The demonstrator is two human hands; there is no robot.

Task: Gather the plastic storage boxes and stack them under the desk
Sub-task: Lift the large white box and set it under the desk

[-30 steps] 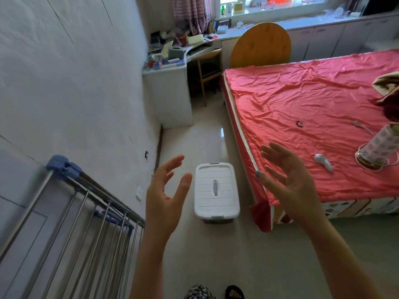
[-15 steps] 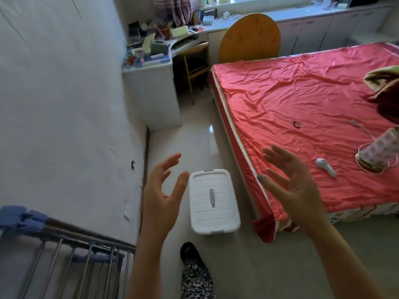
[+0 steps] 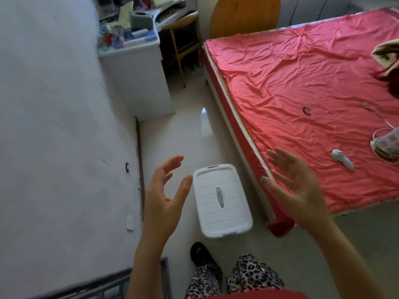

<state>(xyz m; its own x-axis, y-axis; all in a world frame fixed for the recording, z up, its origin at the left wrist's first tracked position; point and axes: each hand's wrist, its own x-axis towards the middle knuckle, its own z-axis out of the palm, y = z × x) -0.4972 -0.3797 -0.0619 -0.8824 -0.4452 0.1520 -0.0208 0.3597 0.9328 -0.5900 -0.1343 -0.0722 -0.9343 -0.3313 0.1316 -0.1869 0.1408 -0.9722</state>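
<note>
The plastic storage box (image 3: 222,200) is a white, rounded-corner rectangle. It has a ribbed lid, a grey recessed handle at the lid's middle and a grey clip at each short end. It stands shut on the pale floor (image 3: 183,137).

The left hand (image 3: 164,197) hovers just left of the box and the right hand (image 3: 298,186) just right of it. Both have their palms turned inward and their fingers spread and relaxed, and neither holds anything or touches the box.

Compared with half a second ago, the box sits closer to the person, while the hands keep the same open pose. The metal drying rack (image 3: 97,285) left of the box has slid almost out of view. Two leopard-print trouser legs (image 3: 252,275) and a black slipper (image 3: 200,253) now show on the near side of the box.

Right of the box stands a bed (image 3: 291,83) under a creased, glossy red cover. On the cover lie a small dark ring (image 3: 307,110) and a smooth white handheld device (image 3: 342,158). Beyond the box, against the matt white wall (image 3: 54,126), stands a white cluttered worktop (image 3: 133,67). A wooden chair (image 3: 183,39) is tucked in beside it. The floor tiles are shiny.
</note>
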